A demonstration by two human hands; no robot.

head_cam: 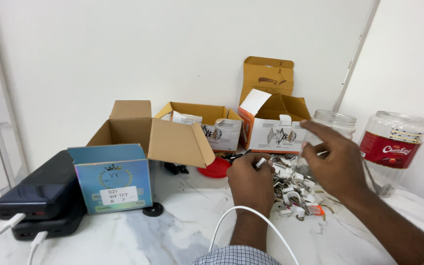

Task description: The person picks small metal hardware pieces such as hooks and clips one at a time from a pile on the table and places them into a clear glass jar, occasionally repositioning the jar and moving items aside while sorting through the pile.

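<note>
Our left hand (pixel 252 180) pinches a small white clip (pixel 260 162) between its fingertips. Our right hand (pixel 332 162) hovers with fingers spread, just right of the left. The pile of white clips (pixel 294 194) lies between and below both hands.

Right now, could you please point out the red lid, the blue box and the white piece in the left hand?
Red lid (pixel 215 169), head view, top.
Blue box (pixel 113 181), head view, front.
White piece (pixel 260 162), head view, tip.

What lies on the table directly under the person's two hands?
A heap of small white clips and metal parts lies on the marble table. The left hand and right hand cover part of it.
</note>
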